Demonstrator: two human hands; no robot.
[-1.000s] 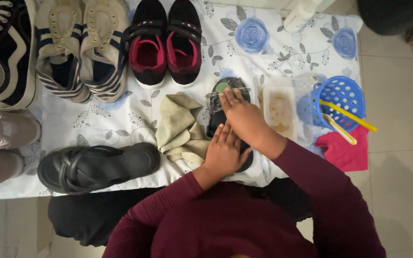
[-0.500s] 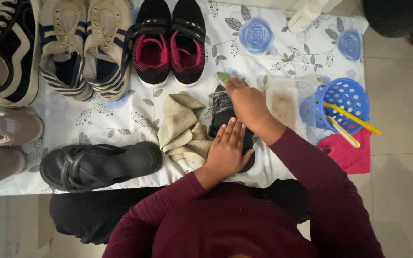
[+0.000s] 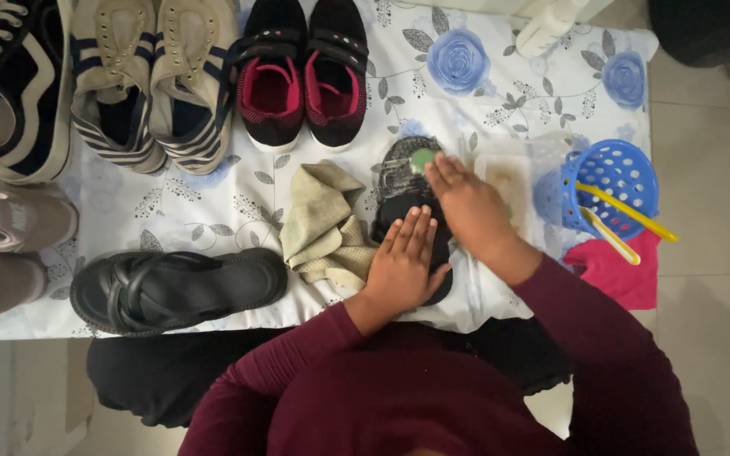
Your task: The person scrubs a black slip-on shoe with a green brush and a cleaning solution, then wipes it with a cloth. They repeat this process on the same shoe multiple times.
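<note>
Two hands rest on a dark sandal (image 3: 400,187) lying sole-up on a flowered cloth (image 3: 500,93). The left hand (image 3: 405,260) lies flat, fingers spread, pressing the sandal's near end. The right hand (image 3: 466,203) is loosely curled over its far end; whether it grips anything cannot be told. A beige rag (image 3: 323,221) lies just left of the left hand

A home, by the look of it: a pale tiled floor (image 3: 711,279) carries a flower-printed cloth (image 3: 466,76) with worn family shoes (image 3: 154,76), a rag (image 3: 323,219) and a blue plastic basket (image 3: 614,181) laid out.
</note>
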